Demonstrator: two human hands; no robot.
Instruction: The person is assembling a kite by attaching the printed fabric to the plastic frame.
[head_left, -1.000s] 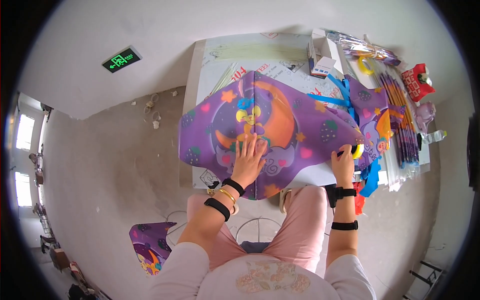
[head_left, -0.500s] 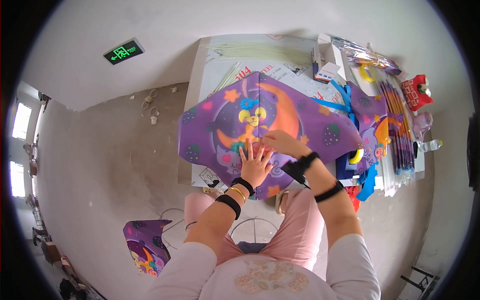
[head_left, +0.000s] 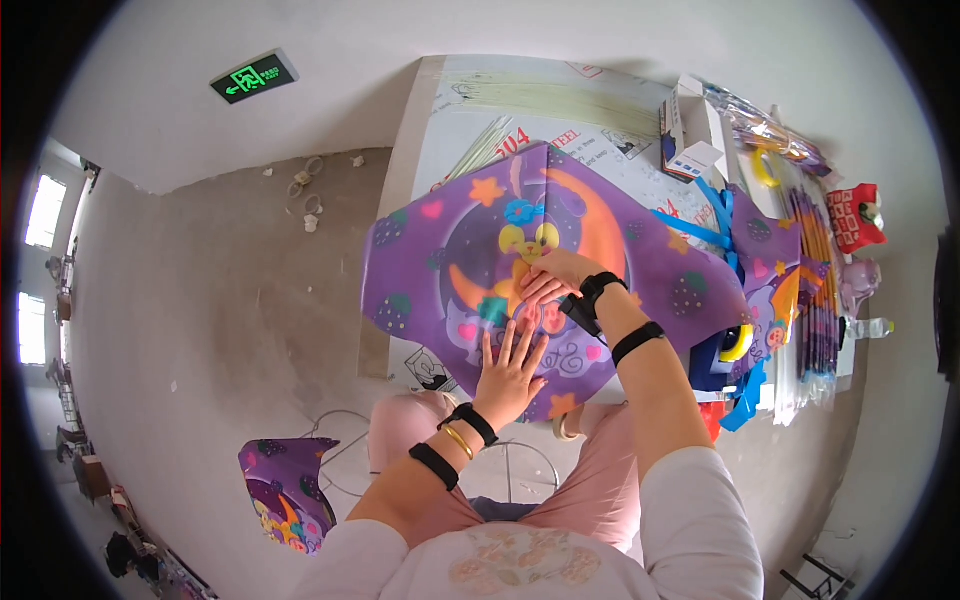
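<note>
A large purple kite-shaped sheet, printed with a bear, an orange moon, stars and strawberries, lies spread over the table's near part. A straight line runs down its middle. My left hand rests flat on its lower part, fingers spread and pointing away from me. Just above it, my right hand is closed over the middle of the print, fingers bent together. What those fingers hold, if anything, is hidden. Under the sheet is a table covered in printed pale film.
Thin pale rods lie at the table's back. On the right are an open white box, blue ribbon, yellow tape, another purple printed piece, bagged purple-orange items and a clear bottle. A purple printed piece hangs low left.
My right hand has moved slightly inward and lower over the print. My left hand stays flat but has slid a little toward me. The whole view has shifted slightly.
</note>
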